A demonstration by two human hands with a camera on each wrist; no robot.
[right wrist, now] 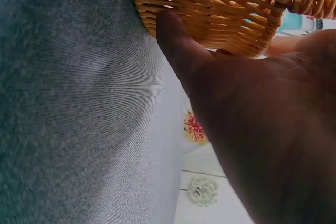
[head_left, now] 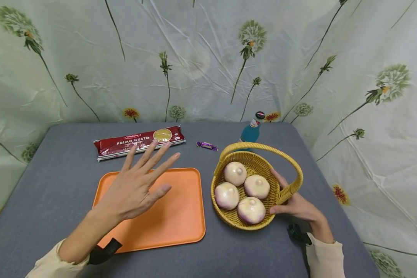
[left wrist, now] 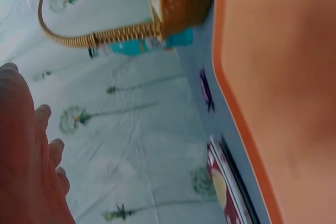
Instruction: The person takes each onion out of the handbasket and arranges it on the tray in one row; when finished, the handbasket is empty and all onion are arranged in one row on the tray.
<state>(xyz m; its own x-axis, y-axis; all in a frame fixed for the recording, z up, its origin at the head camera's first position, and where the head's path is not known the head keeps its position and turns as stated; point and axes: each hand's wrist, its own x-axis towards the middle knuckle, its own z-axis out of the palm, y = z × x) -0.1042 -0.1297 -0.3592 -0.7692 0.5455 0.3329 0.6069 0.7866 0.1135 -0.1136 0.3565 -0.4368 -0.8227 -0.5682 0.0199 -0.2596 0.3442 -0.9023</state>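
Note:
My left hand (head_left: 135, 189), fingers spread, hovers over the orange tray (head_left: 184, 208) and holds nothing. In the left wrist view only part of that hand (left wrist: 31, 156) shows at the edge. At the right side of a wicker basket (head_left: 251, 164), my right hand (head_left: 299, 206) grips the woven wall below the handle, thumb toward me and fingers farther back. The right wrist view has the thumb (right wrist: 178, 45) against the weave. Inside the basket lie several round white vegetables with purple tinges, like turnips (head_left: 251, 210).
Behind the tray lies a red pack of spaghetti (head_left: 139, 141). A purple wrapped candy (head_left: 206, 146) is to its right. A blue bottle with a dark cap (head_left: 251, 131) stands behind the basket. Flower-printed cloth (head_left: 201, 69) hangs behind the grey table (head_left: 66, 166).

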